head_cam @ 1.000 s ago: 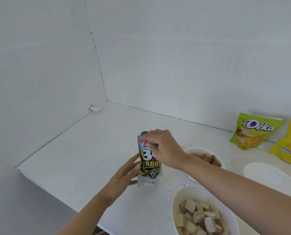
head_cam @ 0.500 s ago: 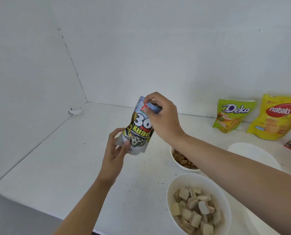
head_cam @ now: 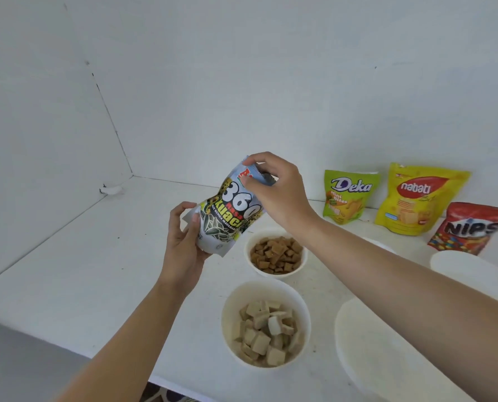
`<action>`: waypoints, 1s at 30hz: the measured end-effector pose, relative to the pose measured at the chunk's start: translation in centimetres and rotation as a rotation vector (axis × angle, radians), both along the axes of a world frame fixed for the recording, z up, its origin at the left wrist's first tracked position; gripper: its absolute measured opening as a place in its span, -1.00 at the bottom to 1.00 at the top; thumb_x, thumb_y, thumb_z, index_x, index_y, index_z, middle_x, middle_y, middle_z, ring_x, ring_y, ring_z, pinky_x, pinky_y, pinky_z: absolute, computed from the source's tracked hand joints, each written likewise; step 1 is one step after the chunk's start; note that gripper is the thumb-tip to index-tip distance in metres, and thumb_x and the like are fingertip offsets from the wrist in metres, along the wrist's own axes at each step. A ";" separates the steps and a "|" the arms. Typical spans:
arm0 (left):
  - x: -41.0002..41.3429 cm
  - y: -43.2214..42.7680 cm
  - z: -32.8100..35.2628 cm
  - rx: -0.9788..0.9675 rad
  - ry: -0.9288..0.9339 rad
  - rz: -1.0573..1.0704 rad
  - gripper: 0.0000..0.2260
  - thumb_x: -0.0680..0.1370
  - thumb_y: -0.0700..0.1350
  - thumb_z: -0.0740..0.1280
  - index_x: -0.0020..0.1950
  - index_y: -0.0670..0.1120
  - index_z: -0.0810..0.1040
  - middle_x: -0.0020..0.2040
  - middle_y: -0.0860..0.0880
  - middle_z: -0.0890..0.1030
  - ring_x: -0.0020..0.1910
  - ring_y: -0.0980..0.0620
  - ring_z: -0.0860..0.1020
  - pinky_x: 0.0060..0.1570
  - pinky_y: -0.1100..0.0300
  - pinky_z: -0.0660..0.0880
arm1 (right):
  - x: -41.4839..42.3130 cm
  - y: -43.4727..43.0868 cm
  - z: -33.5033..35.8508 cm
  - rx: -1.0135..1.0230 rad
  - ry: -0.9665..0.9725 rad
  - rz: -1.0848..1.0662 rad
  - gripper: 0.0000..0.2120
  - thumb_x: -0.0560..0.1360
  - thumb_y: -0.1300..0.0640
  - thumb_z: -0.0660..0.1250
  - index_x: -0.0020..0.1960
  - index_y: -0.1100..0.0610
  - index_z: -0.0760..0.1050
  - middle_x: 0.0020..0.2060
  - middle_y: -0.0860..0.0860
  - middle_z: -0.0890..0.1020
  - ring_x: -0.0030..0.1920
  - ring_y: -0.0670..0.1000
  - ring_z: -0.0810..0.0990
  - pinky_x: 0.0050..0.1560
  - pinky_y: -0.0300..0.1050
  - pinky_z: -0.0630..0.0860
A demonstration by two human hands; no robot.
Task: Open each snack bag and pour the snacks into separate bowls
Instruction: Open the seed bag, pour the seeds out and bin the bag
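A silver sunflower-seed bag (head_cam: 228,216) marked "360 Kuaci" is tilted in the air above the white table (head_cam: 67,271). My left hand (head_cam: 184,242) grips its bottom corner. My right hand (head_cam: 276,192) pinches its top edge. Below and right of the bag, a white bowl (head_cam: 252,262) holds small brown snacks. Nearer me, another white bowl (head_cam: 230,314) holds pale wafer cubes. Two more white bowls, one at the front right (head_cam: 358,343) and one at the right edge (head_cam: 474,271), look empty.
Against the back wall stand a green Deka bag (head_cam: 347,195), a yellow Nabati bag (head_cam: 416,198) and a red Nips bag (head_cam: 471,227). Walls close the left and back sides. The table's front edge runs diagonally at lower left.
The seed bag went from standing on the table to being lifted and tilted. My left hand has closed on its bottom corner. The view swung right, showing the Nips bag.
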State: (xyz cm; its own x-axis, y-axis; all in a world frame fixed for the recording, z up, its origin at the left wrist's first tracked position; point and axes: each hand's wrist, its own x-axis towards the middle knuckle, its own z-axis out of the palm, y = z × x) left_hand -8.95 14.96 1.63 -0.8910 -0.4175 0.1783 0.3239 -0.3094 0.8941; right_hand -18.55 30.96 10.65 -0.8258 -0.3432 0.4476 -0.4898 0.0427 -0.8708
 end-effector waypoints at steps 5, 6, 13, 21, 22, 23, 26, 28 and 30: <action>1.4 5.5 0.2 -0.010 0.003 0.026 -0.87 0.72 -0.11 0.13 0.22 0.05 0.40 0.29 -0.23 0.58 0.13 -0.28 0.63 -0.14 -0.09 0.66 | 1.2 6.1 -0.7 0.006 -0.021 0.013 -0.79 0.48 0.26 0.38 0.01 -0.02 0.60 -0.21 0.04 0.70 -0.12 0.14 0.66 -0.18 0.05 0.58; 1.8 6.6 0.2 -0.023 0.002 0.037 -0.88 0.71 -0.11 0.14 0.20 0.04 0.41 0.25 -0.22 0.59 0.10 -0.26 0.65 -0.17 -0.07 0.65 | 1.5 7.1 -0.9 0.009 -0.032 0.015 -0.78 0.47 0.26 0.37 0.01 -0.03 0.60 -0.22 0.07 0.69 -0.11 0.19 0.64 -0.17 0.09 0.58; 3.9 12.3 -0.1 -0.039 -0.016 0.063 -0.82 0.72 -0.13 0.12 0.09 -0.05 0.51 0.13 -0.08 0.66 0.06 -0.14 0.65 -0.13 -0.03 0.65 | 2.7 12.9 -2.5 -0.036 -0.130 0.027 -0.78 0.45 0.28 0.36 -0.01 0.01 0.62 -0.15 0.06 0.69 -0.13 0.07 0.65 -0.14 0.00 0.57; 4.9 15.2 0.0 -0.083 -0.105 -0.055 -0.76 0.62 -0.15 0.29 0.29 -0.09 0.52 0.29 -0.17 0.60 0.16 -0.20 0.64 0.01 -0.03 0.65 | 3.3 16.2 -3.9 -0.153 -0.247 0.034 -0.76 0.48 0.32 0.41 -0.09 -0.02 0.65 -0.05 0.16 0.69 -0.08 0.12 0.64 -0.01 0.05 0.58; 4.9 15.3 0.0 -0.092 -0.116 -0.062 -0.73 0.62 -0.14 0.30 0.32 -0.09 0.51 0.30 -0.17 0.60 0.18 -0.20 0.63 0.04 -0.04 0.65 | 3.3 16.4 -3.9 -0.167 -0.262 0.039 -0.78 0.48 0.33 0.41 -0.07 0.01 0.65 -0.05 0.14 0.70 -0.09 0.04 0.64 0.00 -0.01 0.57; 4.9 15.5 0.1 -0.103 -0.124 -0.067 -0.71 0.62 -0.14 0.31 0.34 -0.10 0.50 0.31 -0.16 0.60 0.19 -0.21 0.63 0.06 -0.05 0.64 | 3.3 16.7 -3.9 -0.179 -0.276 0.042 -0.78 0.48 0.33 0.41 -0.06 0.02 0.65 -0.05 0.14 0.71 -0.08 0.02 0.65 0.01 -0.02 0.57; 4.7 15.7 0.5 -0.143 -0.160 -0.078 -0.69 0.61 -0.12 0.32 0.36 -0.09 0.49 0.32 -0.14 0.60 0.19 -0.22 0.63 0.11 -0.12 0.60 | 3.3 17.2 -4.1 -0.201 -0.295 0.041 -0.79 0.49 0.33 0.41 -0.05 0.02 0.65 -0.04 0.17 0.71 -0.02 0.10 0.68 0.06 0.06 0.59; 4.6 15.5 0.5 -0.165 -0.194 -0.097 -0.68 0.59 -0.10 0.35 0.35 -0.07 0.49 0.30 -0.10 0.61 0.21 -0.25 0.62 0.16 -0.21 0.55 | 3.2 17.6 -4.3 -0.194 -0.309 0.036 -0.80 0.48 0.31 0.42 -0.04 0.02 0.65 -0.05 0.17 0.71 0.02 0.19 0.67 0.10 0.15 0.58; 4.6 15.1 0.5 -0.180 -0.215 -0.115 -0.66 0.57 -0.10 0.37 0.34 -0.08 0.51 0.30 -0.10 0.61 0.22 -0.27 0.62 0.20 -0.28 0.53 | 3.2 18.0 -4.6 -0.186 -0.320 0.038 -0.81 0.48 0.29 0.43 -0.04 0.02 0.65 -0.11 0.20 0.71 0.00 0.28 0.65 0.05 0.19 0.58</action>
State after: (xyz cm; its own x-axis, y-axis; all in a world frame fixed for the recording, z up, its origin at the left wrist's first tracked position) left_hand -4.35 30.09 2.16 -0.9560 -0.2903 0.0425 0.0933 -0.1635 0.9821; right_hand -15.35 48.94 6.10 -0.9221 -0.3137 0.2264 -0.1897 -0.1435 -0.9713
